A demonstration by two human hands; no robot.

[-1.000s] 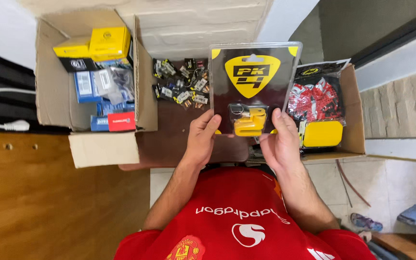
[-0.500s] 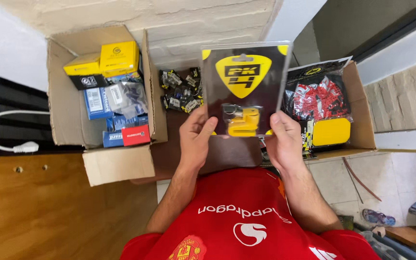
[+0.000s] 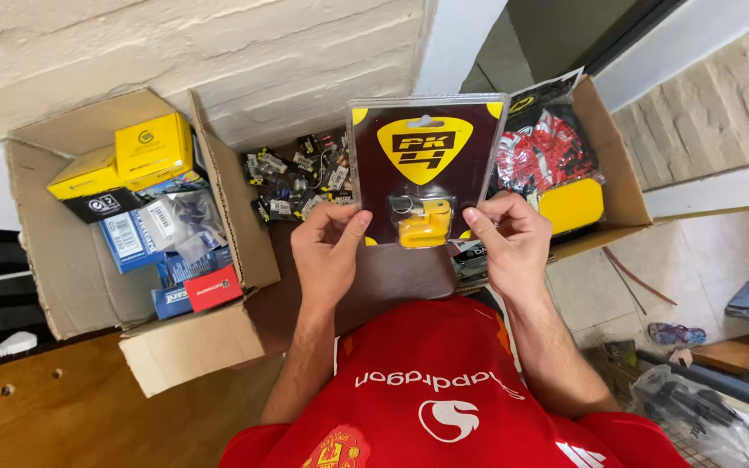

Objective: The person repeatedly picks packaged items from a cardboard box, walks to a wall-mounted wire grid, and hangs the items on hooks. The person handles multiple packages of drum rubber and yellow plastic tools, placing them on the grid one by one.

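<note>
Far to my left a white cord with a plug (image 3: 10,345) lies by the edge of the wooden counter (image 3: 54,425). Next comes an open cardboard box (image 3: 188,351) with its flaps spread; inside it sit two yellow cartons (image 3: 127,156), a black carton (image 3: 104,204), some blue packs (image 3: 136,247), a clear bag (image 3: 185,224) and a red-labelled pack (image 3: 211,289). Just right of that box, a heap of small packaged parts (image 3: 296,184) lies on a dark brown surface (image 3: 396,273).

My left hand (image 3: 329,251) is curled closed around the lower left edge of a blister pack (image 3: 426,169), thumb on the front face and fingers behind. The pack has a dark maroon card, a yellow shield-shaped emblem at the top and a small yellow lock (image 3: 422,223) sealed under clear plastic at the bottom. I hold it upright in front of my chest, above the brown surface and between the two boxes. My right hand (image 3: 513,247) pinches the lower right edge the same way, thumb in front, fingers wrapped behind.

Behind the pack on the right, a second open cardboard box (image 3: 621,186) holds more packs in red, black and yellow (image 3: 548,160). Beyond it is a tiled floor (image 3: 626,295) with a plastic bag (image 3: 695,412) lying on it. My red shirt (image 3: 444,399) fills the bottom of the view.
</note>
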